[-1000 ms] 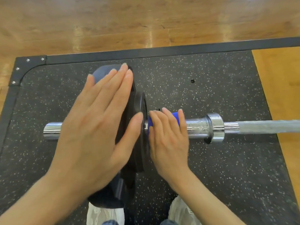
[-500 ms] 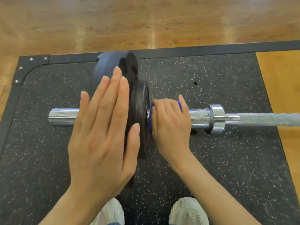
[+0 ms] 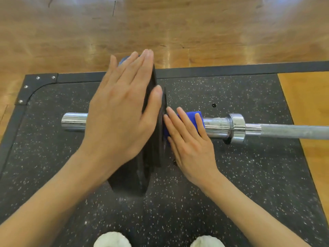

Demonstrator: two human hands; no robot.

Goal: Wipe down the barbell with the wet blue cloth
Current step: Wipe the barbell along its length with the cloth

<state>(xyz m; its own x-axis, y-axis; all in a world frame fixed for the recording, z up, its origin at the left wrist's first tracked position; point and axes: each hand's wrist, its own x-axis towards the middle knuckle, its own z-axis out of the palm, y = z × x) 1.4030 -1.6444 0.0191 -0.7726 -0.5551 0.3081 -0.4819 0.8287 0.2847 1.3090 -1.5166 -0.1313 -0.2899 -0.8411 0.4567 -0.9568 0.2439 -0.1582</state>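
Note:
The chrome barbell lies left to right across the black speckled mat, its knurled shaft running off the right edge. Black weight plates stand on the sleeve. My left hand lies flat against the left face of the plates, fingers straight and pointing away from me. My right hand presses the blue cloth onto the sleeve just right of the plates, with fingers fairly straight and the thumb over the cloth. Most of the cloth is hidden under that hand.
A chrome collar rings the bar right of the cloth. The mat's dark frame borders the wooden floor beyond. My two white shoes stand at the near edge of the view.
My right hand's fingers have uncurled from round the sleeve and now lie straighter over the cloth. My left hand has slid further up the plate face. The view has shifted.

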